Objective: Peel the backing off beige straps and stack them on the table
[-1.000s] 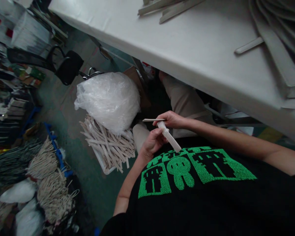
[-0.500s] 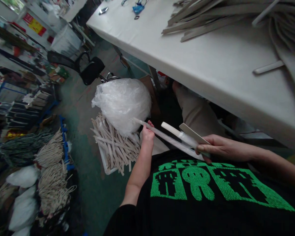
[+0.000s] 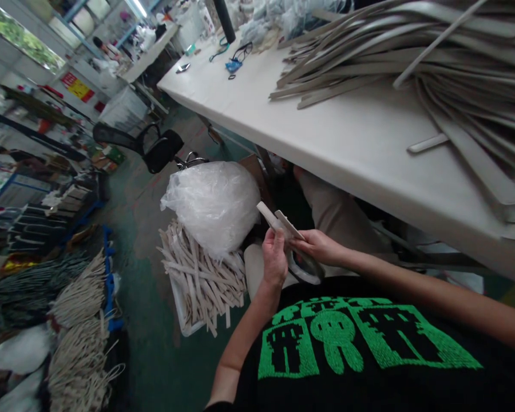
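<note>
My left hand (image 3: 275,257) is closed, its thumb and fingers pinching a flat beige strap (image 3: 266,213) in front of my lap. Close beside it, my right hand (image 3: 315,246) is closed on the same strap a little further back. Two flat ends stick up past my fingers, side by side. Below the hands a curved loop (image 3: 306,277) of the strap hangs near my black shirt. My fingers cover the part where the layers meet.
Long beige straps (image 3: 360,63) lie piled on the white table (image 3: 326,137). A white tray (image 3: 180,312) of short strips stands on the floor, beside a large clear plastic bag (image 3: 214,203). An office chair (image 3: 163,150) and bundled cords (image 3: 77,349) are at left.
My left hand has come back toward the right hand, so the strap that was stretched between them now bends into a loop. The view has tilted up slightly.
</note>
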`<move>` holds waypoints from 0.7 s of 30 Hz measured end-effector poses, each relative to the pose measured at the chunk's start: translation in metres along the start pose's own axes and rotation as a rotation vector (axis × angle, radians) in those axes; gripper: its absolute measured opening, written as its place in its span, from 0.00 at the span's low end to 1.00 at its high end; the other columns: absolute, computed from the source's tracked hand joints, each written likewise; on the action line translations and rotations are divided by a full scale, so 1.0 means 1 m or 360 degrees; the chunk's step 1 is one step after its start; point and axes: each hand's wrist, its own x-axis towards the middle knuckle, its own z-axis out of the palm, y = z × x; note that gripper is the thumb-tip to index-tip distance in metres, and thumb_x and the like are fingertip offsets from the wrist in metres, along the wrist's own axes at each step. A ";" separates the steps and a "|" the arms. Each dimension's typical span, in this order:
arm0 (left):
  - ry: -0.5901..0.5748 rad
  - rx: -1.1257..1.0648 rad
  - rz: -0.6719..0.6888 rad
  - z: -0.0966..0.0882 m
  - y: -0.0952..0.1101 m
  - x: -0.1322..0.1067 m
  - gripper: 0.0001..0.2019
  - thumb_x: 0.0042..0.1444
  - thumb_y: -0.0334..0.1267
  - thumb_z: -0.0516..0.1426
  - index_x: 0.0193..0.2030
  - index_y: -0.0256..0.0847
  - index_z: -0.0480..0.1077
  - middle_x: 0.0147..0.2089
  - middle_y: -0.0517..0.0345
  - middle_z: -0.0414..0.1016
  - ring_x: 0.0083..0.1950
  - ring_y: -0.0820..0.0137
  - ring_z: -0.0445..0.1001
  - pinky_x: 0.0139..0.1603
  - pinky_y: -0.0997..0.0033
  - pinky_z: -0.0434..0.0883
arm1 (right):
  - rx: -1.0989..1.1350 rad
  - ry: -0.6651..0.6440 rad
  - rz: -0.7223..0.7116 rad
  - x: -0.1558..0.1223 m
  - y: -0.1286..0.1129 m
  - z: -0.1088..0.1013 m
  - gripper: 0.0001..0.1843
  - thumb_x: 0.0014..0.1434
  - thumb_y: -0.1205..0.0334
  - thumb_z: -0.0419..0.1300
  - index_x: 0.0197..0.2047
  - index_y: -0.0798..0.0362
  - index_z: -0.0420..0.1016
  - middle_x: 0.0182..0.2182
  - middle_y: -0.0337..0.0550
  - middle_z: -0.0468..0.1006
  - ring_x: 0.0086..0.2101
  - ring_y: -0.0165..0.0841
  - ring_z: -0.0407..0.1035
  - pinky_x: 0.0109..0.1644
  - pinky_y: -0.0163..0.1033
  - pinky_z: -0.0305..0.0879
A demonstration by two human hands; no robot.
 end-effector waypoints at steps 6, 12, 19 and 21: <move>-0.0069 0.0182 0.0070 -0.017 0.007 0.011 0.18 0.54 0.54 0.64 0.39 0.40 0.77 0.32 0.58 0.78 0.34 0.70 0.75 0.41 0.72 0.70 | -0.0049 0.0150 -0.0089 0.000 0.000 -0.002 0.30 0.60 0.34 0.51 0.32 0.54 0.74 0.24 0.40 0.74 0.26 0.34 0.66 0.30 0.36 0.57; -0.0581 0.0736 -0.0065 -0.032 0.043 0.008 0.13 0.57 0.48 0.63 0.36 0.39 0.78 0.30 0.54 0.78 0.32 0.70 0.73 0.37 0.73 0.67 | 0.0215 0.0418 -0.0274 0.008 -0.028 -0.030 0.28 0.55 0.39 0.61 0.44 0.57 0.75 0.20 0.36 0.72 0.22 0.31 0.64 0.27 0.35 0.58; -0.0760 0.0930 -0.0204 -0.031 0.053 -0.015 0.07 0.56 0.41 0.64 0.32 0.40 0.79 0.31 0.54 0.78 0.33 0.67 0.72 0.38 0.72 0.66 | 0.0325 0.0383 -0.0283 0.007 -0.045 -0.023 0.27 0.51 0.37 0.64 0.21 0.53 0.67 0.15 0.34 0.65 0.18 0.26 0.56 0.23 0.33 0.51; -0.0802 0.1079 -0.0156 -0.040 0.054 -0.016 0.07 0.56 0.40 0.63 0.29 0.41 0.79 0.31 0.54 0.78 0.35 0.67 0.73 0.40 0.73 0.66 | 0.0346 0.0473 -0.0271 0.005 -0.041 -0.024 0.28 0.50 0.36 0.65 0.20 0.52 0.66 0.15 0.35 0.64 0.18 0.25 0.54 0.22 0.33 0.49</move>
